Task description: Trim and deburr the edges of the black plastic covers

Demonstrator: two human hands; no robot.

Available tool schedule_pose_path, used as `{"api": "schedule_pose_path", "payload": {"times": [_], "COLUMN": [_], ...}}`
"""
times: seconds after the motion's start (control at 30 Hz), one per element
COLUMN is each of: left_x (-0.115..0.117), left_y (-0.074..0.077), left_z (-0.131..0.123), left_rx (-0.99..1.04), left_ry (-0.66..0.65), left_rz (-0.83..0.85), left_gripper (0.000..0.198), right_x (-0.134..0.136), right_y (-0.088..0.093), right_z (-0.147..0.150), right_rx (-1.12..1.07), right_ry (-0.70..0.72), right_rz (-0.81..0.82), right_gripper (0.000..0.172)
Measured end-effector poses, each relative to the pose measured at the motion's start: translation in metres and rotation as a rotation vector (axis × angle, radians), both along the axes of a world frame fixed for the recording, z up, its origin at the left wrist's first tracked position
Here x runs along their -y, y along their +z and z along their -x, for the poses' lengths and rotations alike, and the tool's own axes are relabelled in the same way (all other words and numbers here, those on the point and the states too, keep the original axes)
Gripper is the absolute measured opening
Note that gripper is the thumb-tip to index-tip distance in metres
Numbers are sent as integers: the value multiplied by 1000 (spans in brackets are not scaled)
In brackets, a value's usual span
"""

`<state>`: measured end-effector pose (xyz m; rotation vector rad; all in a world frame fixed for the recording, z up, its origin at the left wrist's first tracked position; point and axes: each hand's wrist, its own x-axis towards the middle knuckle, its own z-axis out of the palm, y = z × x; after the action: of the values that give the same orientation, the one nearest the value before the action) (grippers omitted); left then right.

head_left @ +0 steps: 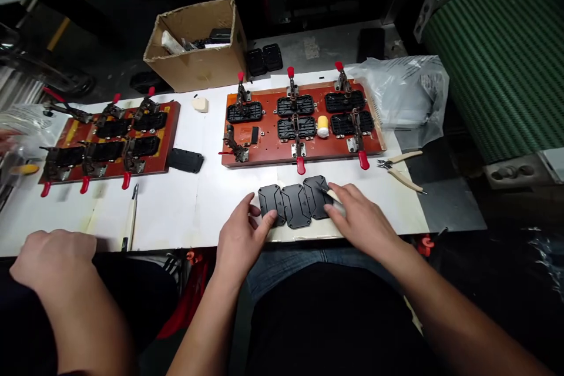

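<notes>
Three black plastic covers lie side by side near the table's front edge. My left hand pinches the left cover with thumb and fingers. My right hand is closed on a thin pale-handled tool, with its tip resting on the right cover. The middle cover lies between them. Just behind stands an orange clamp fixture with red-handled toggle clamps, holding several black covers and a small yellow-white cap.
A second orange fixture with black parts sits at the left, with a loose black cover beside it. Another person's hand rests at the left front near a pen. Cardboard box behind, plastic bag and pliers at the right.
</notes>
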<state>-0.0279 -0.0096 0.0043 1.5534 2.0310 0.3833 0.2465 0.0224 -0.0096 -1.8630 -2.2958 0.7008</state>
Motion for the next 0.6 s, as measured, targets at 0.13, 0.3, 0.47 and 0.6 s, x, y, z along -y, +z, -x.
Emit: {"api": "schedule_pose_path", "payload": {"times": [0.13,0.3,0.47,0.6], "left_x": [10,-13,-37,-35], "left_y": [-6,-10,-11,-18], "left_z": [2,-39,-74,-69], "left_rx": [81,-17,-70,-55], "left_ry": [-65,-512,-632,-626], "left_rz": [-315,-325,-262,-246], "left_gripper": [47,78,90,85], "right_x": [10,-24,-138,-184], "right_y": [-6,37,70,71], "right_z": [-46,-50,17,31], "right_rx": [6,-107,159,341], "right_ry": [-93,-28,39,132], "right_rz": [-182,-381,-358,-195], "right_gripper": [49,41,41,33]}}
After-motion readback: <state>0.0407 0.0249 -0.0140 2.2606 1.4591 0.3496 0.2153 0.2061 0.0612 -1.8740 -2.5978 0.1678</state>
